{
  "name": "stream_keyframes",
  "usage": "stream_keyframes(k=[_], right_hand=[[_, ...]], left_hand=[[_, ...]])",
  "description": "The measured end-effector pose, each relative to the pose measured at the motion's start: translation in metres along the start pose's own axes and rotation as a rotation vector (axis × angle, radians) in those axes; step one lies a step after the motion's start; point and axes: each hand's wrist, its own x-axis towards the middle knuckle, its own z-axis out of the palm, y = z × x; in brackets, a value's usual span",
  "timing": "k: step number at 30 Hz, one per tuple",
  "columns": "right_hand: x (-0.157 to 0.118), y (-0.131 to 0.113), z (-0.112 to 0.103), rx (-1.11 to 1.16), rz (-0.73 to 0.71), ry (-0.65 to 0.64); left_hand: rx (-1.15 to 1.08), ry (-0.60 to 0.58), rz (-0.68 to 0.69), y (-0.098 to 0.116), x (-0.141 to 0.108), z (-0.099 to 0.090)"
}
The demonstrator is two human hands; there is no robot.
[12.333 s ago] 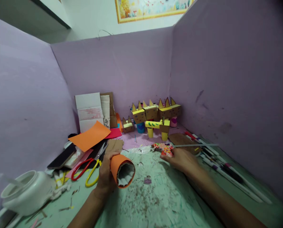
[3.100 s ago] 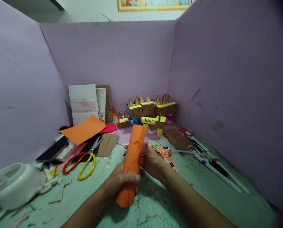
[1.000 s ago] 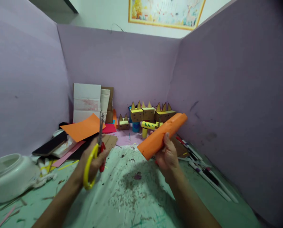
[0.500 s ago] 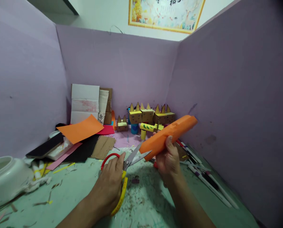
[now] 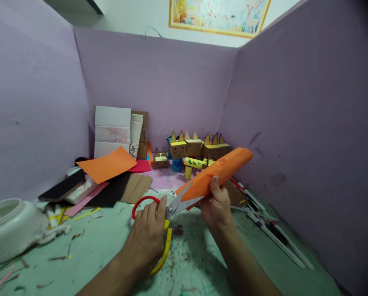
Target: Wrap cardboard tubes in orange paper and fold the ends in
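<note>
My left hand point(image 5: 148, 232) is closed on a pair of scissors point(image 5: 173, 206) with one red and one yellow handle loop. The scissors' blades stand apart, and their tips overlap the lower left end of a rolled orange paper tube point(image 5: 216, 170). My right hand point(image 5: 216, 203) grips that tube near its middle, thumb on the near side. The tube is tilted, its far end pointing up and to the right. Fingers behind the tube are mostly hidden.
A loose orange sheet point(image 5: 108, 163), black paper and cardboard pieces point(image 5: 136, 188) lie at the left. A white pot point(image 5: 15, 230) stands at the left edge. Small cardboard figures with spikes point(image 5: 194, 148) stand at the back. Several markers point(image 5: 273, 236) lie along the right wall.
The scissors have moved slightly right and up, and their blades now reach further over the end of the orange tube. The tube has shifted a little left.
</note>
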Motion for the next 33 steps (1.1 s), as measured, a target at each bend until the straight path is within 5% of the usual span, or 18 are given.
stream_keyframes(k=[10,20,29,33], right_hand=[[0.000,0.001,0.000,0.024,0.015,-0.002],[0.000,0.001,0.001,0.025,0.022,0.007],[-0.002,0.003,0.000,0.009,0.029,-0.006],[-0.005,0.006,-0.001,-0.012,0.017,-0.026]], left_hand=[[-0.037,-0.024,0.007,-0.006,0.001,0.001],[-0.046,-0.213,-0.027,-0.005,0.005,-0.013],[0.005,-0.019,0.056,-0.012,0.003,-0.003],[-0.003,-0.023,0.039,-0.010,0.003,-0.001]])
